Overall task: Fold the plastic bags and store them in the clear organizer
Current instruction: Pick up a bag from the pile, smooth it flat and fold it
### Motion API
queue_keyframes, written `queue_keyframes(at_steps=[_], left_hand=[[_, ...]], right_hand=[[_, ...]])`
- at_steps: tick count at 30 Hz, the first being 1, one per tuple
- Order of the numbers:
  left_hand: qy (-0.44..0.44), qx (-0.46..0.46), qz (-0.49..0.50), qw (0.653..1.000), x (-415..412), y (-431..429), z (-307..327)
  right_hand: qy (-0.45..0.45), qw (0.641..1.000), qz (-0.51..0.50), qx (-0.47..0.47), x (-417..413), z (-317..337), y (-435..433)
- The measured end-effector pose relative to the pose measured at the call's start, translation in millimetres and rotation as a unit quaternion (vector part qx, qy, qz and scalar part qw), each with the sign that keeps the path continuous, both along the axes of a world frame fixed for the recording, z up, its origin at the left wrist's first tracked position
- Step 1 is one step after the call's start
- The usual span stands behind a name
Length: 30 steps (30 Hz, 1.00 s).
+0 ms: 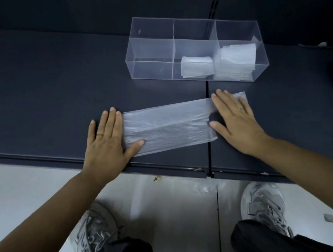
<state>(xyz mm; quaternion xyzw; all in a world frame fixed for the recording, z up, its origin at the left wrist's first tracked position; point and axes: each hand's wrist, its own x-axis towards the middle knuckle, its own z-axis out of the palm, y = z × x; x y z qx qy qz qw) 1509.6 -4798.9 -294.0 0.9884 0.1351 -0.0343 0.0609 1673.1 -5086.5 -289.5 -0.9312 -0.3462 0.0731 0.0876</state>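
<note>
A translucent plastic bag lies flat as a long strip on the dark shelf surface. My left hand rests flat at its left end, fingers spread, thumb pressing on the bag's lower left corner. My right hand lies flat on the bag's right end, palm down. Behind them stands the clear organizer with divided compartments. A folded bag sits in its middle front compartment, and a stack of folded bags fills the right one. The left compartments look bare.
A seam runs front to back across the shelf under the bag. The shelf's front edge is just below my hands. Below it are a pale floor, a crumpled plastic bag and my two grey shoes.
</note>
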Motion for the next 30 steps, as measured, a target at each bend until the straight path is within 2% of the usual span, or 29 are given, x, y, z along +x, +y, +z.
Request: queue_keyframes(at_steps=[2, 4, 6, 8, 12, 14, 16, 18, 19, 22, 25, 27, 28, 30], left_hand=[[-0.032, -0.02, -0.009, 0.999, 0.6, -3.3, 4.9], [-0.069, -0.047, -0.067, 0.994, 3.1, -15.3, 11.8], [-0.088, -0.078, -0.143, 0.983, 6.4, -34.8, 15.6], [-0.065, -0.099, -0.195, 0.974, 9.7, -54.5, 15.4], [-0.015, -0.104, -0.198, 0.974, 10.1, -70.5, 2.3], [-0.034, -0.117, -0.177, 0.977, 12.3, -71.5, 1.7], [-0.069, -0.127, -0.161, 0.976, 15.3, -72.4, 4.3], [-0.12, -0.109, -0.162, 0.973, 18.2, -73.3, 4.9], [-0.146, -0.093, -0.164, 0.971, 19.4, -73.2, 5.5], [-0.182, -0.072, -0.166, 0.966, 20.2, -74.0, 8.4], [-0.181, -0.074, -0.162, 0.967, 18.5, -76.8, 11.0], [-0.181, -0.079, -0.162, 0.967, 17.4, -79.4, 14.2], [-0.179, -0.085, -0.161, 0.967, 16.9, -79.9, 16.0], [-0.17, -0.103, -0.155, 0.968, 15.7, -76.3, 20.5]], right_hand=[[0.037, 0.996, 0.01, 0.085, -12.6, 7.0, -12.2], [0.057, 0.989, 0.043, 0.131, -26.6, 10.1, -20.2], [0.046, 0.988, 0.052, 0.141, -34.2, 7.8, -21.5], [0.034, 0.986, 0.032, 0.159, -34.7, 8.2, -15.9], [0.036, 0.99, 0.035, 0.128, -28.1, 11.5, -5.1], [0.1, 0.986, 0.023, 0.128, -24.5, 18.0, -5.4], [0.203, 0.965, -0.013, 0.165, -20.2, 31.4, -7.8], [0.245, 0.952, -0.036, 0.178, -16.9, 43.8, -10.9], [0.228, 0.958, -0.042, 0.167, -15.6, 48.6, -12.1], [0.088, 0.988, -0.038, 0.124, -22.5, 63.4, -7.1], [-0.009, 0.995, 0.087, 0.053, -42.0, 66.0, 16.8], [-0.025, 0.99, 0.138, -0.007, -55.6, 51.3, 33.2], [-0.026, 0.991, 0.132, -0.006, -60.0, 41.7, 39.0], [-0.04, 0.994, 0.081, 0.067, -59.1, 27.3, 41.5]])
